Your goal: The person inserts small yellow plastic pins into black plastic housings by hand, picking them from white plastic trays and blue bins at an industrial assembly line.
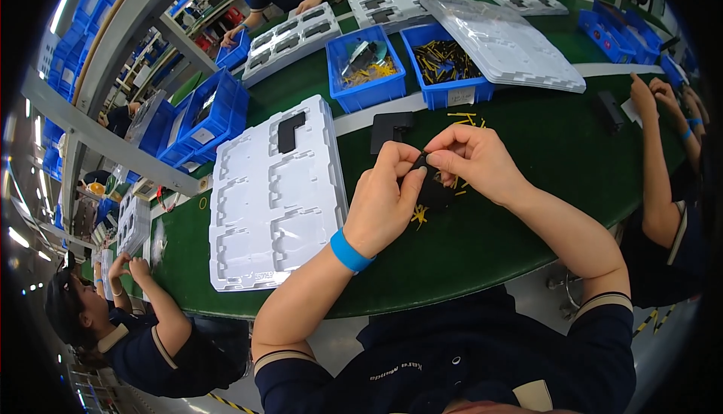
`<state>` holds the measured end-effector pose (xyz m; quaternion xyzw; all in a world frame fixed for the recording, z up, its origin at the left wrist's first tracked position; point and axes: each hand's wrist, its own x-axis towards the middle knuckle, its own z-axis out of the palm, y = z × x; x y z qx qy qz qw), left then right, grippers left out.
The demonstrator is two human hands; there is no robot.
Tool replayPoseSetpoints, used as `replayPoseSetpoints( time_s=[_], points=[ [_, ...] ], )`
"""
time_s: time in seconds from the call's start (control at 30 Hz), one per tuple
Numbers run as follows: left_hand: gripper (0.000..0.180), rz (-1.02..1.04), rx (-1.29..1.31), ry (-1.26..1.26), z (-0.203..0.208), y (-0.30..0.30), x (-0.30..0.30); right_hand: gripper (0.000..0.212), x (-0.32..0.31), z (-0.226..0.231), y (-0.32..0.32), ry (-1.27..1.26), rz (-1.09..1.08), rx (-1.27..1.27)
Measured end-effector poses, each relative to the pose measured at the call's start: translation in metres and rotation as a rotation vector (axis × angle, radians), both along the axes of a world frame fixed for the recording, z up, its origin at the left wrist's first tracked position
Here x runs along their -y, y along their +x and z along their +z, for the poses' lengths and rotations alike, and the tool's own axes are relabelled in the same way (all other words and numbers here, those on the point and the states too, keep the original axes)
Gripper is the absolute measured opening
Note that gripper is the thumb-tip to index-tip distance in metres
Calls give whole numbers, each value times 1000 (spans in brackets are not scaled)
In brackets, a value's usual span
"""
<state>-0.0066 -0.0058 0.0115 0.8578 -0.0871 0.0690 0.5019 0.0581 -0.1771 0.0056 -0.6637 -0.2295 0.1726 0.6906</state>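
My left hand and my right hand meet over the green table. Their fingertips pinch a small black part between them; its exact kind is hard to make out, since the fingers cover much of it. Just beyond my left hand lies a flat black piece. Short yellow strips are scattered on the table around and beneath my hands. A white moulded tray stands to the left of my left hand, with one black L-shaped piece in a pocket at its far right.
Beyond my hands, one blue bin holds yellow bits and clear plastic; another blue bin holds black and yellow strips. Stacked white trays overlap its right side. A grey metal frame rises at left. Co-workers sit at left, right and across.
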Motion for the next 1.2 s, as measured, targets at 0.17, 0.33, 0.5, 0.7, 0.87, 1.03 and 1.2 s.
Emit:
replayPoseSetpoints(
  time_s=[0.17,0.33,0.5,0.7,0.87,1.03,1.2],
  points=[
    [23,-1,-11,23,8,-3,2,13,1,-1,2,-18,31,-9],
    [24,-12,-6,26,6,-2,1,14,1,-6,4,6,39,-2],
    [25,-12,47,-121,-5,2,-3,19,0,-5,5,76,71,-71],
    [24,-27,-161,-312,12,1,-2,22,6,-8,13,103,140,-212],
    [25,-17,-152,-246,7,1,-3,20,4,-6,11,12,135,-68],
    [26,-43,-90,-120,2,3,-6,19,4,-4,6,-47,100,44],
    [24,-31,-144,-256,10,1,-5,15,6,-5,7,-36,101,82]
  ],
)
